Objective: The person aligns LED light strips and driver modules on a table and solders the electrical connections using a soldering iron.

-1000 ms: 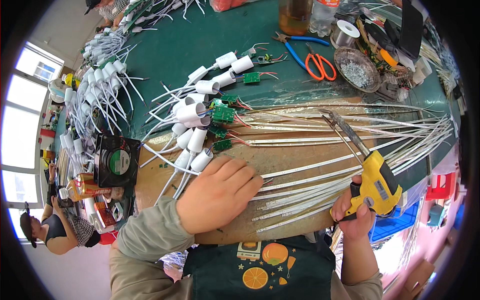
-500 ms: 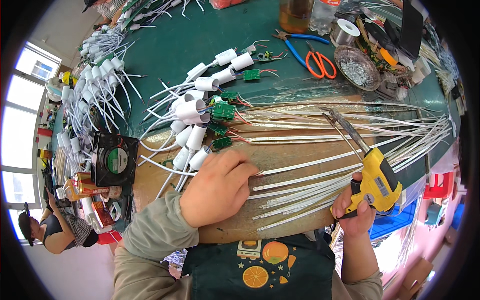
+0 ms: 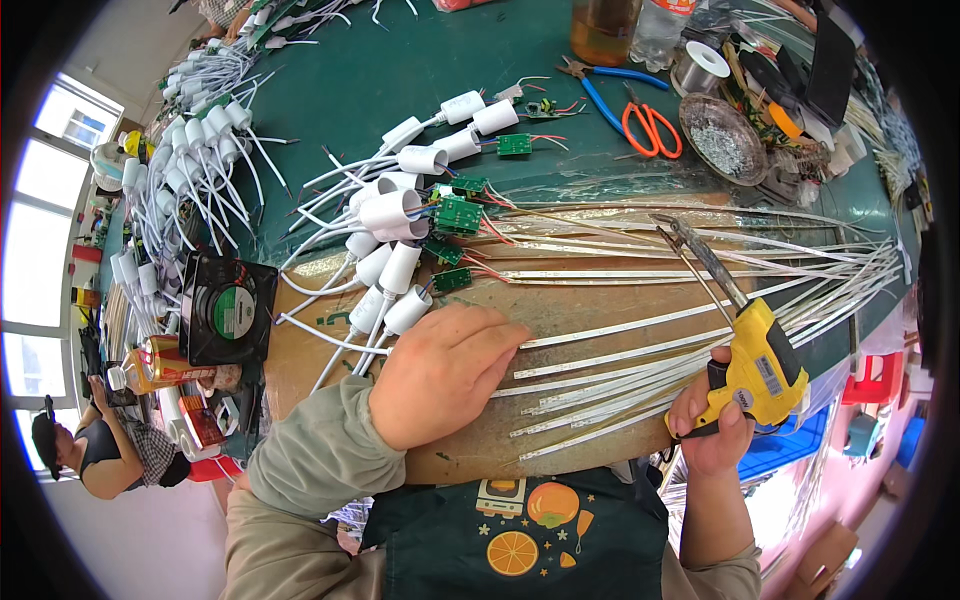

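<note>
My left hand (image 3: pixel 440 375) is closed in a pinch at the near-left end of a thin white LED strip (image 3: pixel 620 327); its fingers hide what lies beneath them. My right hand (image 3: pixel 712 425) grips the handle of a yellow and black soldering gun (image 3: pixel 765 365). The gun's long metal nose points up and left over the strips, apart from my left hand. Just beyond my left hand lie white cylindrical caps (image 3: pixel 390 210) with white cables. Small green circuit boards (image 3: pixel 458 216) hang from several of them, with thin red wires toward the strips. More loose strips (image 3: pixel 600 395) fan out below.
Left stands a black fan (image 3: pixel 228 310), with a bottle (image 3: pixel 150 368) beside it. Blue-handled pliers (image 3: pixel 610 90), orange-handled scissors (image 3: pixel 652 130), a solder spool (image 3: pixel 700 66) and a round dish (image 3: pixel 722 140) lie at the back right. Another person (image 3: pixel 110 450) sits far left.
The view has shifted slightly. My left hand has moved a little to the right, and its fingertips now meet the strip's end. My right hand still holds the soldering gun in nearly the same place.
</note>
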Action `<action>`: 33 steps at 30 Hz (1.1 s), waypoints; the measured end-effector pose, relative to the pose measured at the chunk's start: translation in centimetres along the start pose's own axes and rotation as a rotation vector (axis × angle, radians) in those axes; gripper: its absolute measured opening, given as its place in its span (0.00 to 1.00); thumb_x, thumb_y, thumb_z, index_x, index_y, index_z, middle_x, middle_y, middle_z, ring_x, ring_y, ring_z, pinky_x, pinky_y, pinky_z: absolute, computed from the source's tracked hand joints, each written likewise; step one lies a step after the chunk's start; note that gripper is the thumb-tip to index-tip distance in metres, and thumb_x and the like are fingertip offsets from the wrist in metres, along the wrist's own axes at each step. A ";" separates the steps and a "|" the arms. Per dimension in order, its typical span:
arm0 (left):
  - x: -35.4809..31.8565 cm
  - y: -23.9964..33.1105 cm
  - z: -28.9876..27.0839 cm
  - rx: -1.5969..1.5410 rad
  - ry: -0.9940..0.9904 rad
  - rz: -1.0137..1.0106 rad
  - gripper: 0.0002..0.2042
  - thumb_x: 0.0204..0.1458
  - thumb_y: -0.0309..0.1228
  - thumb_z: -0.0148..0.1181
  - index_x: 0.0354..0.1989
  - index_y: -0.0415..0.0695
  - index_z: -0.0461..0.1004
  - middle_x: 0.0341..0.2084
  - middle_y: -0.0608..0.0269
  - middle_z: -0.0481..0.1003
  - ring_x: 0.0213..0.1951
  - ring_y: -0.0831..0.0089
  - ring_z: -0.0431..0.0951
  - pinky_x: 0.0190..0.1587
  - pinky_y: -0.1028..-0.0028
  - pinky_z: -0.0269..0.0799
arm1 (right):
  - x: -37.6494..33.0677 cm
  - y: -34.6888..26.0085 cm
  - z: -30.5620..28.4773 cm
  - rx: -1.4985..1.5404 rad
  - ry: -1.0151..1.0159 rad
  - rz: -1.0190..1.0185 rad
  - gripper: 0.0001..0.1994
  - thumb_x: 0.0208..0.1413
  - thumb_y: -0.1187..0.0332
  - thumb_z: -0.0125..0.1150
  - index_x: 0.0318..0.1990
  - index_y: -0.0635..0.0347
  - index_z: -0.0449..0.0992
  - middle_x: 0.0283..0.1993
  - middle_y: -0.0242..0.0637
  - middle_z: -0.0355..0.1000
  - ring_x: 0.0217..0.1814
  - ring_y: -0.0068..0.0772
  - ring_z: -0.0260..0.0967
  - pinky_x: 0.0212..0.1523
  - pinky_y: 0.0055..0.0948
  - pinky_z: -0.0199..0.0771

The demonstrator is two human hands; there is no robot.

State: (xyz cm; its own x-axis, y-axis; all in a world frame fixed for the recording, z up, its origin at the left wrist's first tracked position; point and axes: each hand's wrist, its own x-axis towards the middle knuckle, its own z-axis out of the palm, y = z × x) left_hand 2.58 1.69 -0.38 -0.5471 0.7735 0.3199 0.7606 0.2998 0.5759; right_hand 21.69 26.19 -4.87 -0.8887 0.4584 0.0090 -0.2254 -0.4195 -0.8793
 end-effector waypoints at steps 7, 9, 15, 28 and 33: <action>-0.4 0.3 0.0 0.027 -0.017 -0.022 0.08 0.48 0.22 0.65 0.38 0.41 0.80 0.34 0.57 0.77 0.36 0.58 0.78 0.37 0.65 0.76 | 0.0 -0.1 0.0 -0.016 -0.011 -0.002 0.34 0.59 0.52 0.63 0.62 0.68 0.58 0.25 0.32 0.65 0.19 0.24 0.64 0.20 0.24 0.67; -0.6 0.2 0.1 0.040 -0.021 -0.026 0.09 0.47 0.21 0.65 0.38 0.41 0.80 0.34 0.58 0.77 0.36 0.58 0.78 0.38 0.64 0.76 | 0.0 -0.2 -0.1 -0.010 -0.022 0.006 0.34 0.59 0.53 0.63 0.62 0.68 0.58 0.26 0.33 0.66 0.19 0.25 0.65 0.20 0.24 0.68; -1.1 -0.2 0.4 0.091 -0.005 0.053 0.13 0.41 0.20 0.65 0.38 0.43 0.80 0.33 0.60 0.77 0.36 0.60 0.78 0.38 0.65 0.75 | -0.7 -0.8 -0.1 -0.021 -0.036 0.097 0.39 0.52 0.51 0.71 0.62 0.67 0.60 0.26 0.33 0.67 0.21 0.27 0.66 0.22 0.27 0.69; -1.5 -0.4 0.8 0.211 -0.112 0.068 0.14 0.39 0.22 0.66 0.38 0.45 0.79 0.33 0.63 0.74 0.32 0.64 0.76 0.36 0.67 0.71 | -4.7 -2.2 1.2 -0.283 -0.228 0.312 0.19 0.52 0.56 0.71 0.36 0.66 0.76 0.25 0.34 0.71 0.24 0.28 0.68 0.24 0.26 0.66; -1.6 -0.5 0.7 0.184 -0.107 0.062 0.14 0.39 0.23 0.66 0.38 0.44 0.79 0.33 0.63 0.74 0.32 0.64 0.76 0.36 0.66 0.71 | -5.1 -1.9 1.2 -0.324 -0.233 0.369 0.18 0.53 0.56 0.71 0.32 0.64 0.74 0.22 0.33 0.70 0.21 0.28 0.67 0.22 0.26 0.64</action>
State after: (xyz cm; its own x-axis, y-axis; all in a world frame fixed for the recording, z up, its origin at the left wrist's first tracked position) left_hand 3.36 0.66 -1.67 -0.4641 0.8458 0.2630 0.8481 0.3387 0.4074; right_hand 26.13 23.71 -2.68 -0.9589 0.1251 -0.2548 0.2200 -0.2395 -0.9456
